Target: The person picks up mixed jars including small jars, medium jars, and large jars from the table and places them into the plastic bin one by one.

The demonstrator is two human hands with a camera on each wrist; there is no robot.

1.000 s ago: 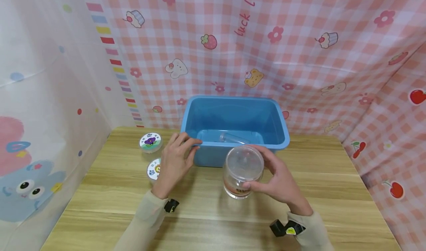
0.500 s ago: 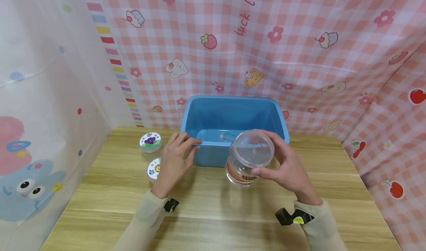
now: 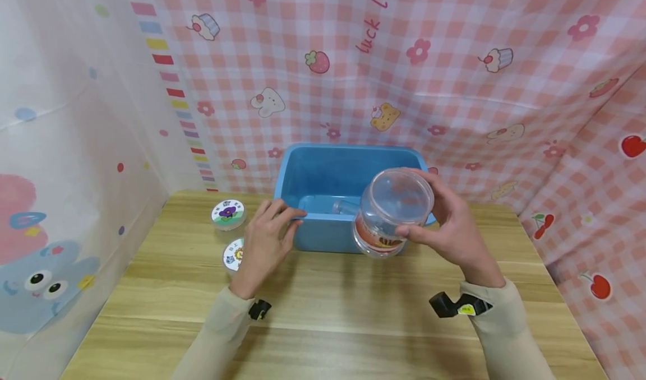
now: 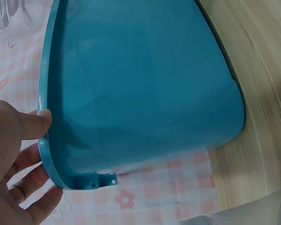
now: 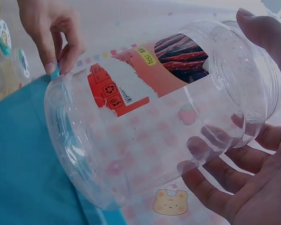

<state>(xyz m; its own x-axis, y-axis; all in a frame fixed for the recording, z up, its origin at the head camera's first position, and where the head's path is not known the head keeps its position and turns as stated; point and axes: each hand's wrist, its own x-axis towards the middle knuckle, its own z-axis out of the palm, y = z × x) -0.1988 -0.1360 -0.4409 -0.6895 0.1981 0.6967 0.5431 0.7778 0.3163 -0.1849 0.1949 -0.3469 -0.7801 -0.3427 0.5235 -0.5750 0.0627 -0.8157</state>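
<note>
My right hand [image 3: 449,223] grips a clear plastic jar [image 3: 388,212] near its lidded end, thumb on one side and fingers round the other. A torn red label [image 5: 145,75] clings to the jar's side. In the head view the jar tilts over the front right rim of a blue plastic bin [image 3: 323,234]. My left hand [image 3: 267,242] pinches the bin's rim near its front left corner, with the thumb on one face of the rim in the left wrist view. Inside the bin lies a clear tube-like piece [image 3: 345,207], partly hidden by the jar.
Two round tubs with printed lids stand left of the bin: one with a purple flower [image 3: 228,214], and one with a yellow figure [image 3: 233,255], partly behind my left hand. The wooden table [image 3: 323,324] meets a patterned cloth [image 3: 353,88] at the back.
My right hand has lifted the jar up and to the right, from in front of the bin to over its front right rim, tilting it more. My left hand stays on the rim.
</note>
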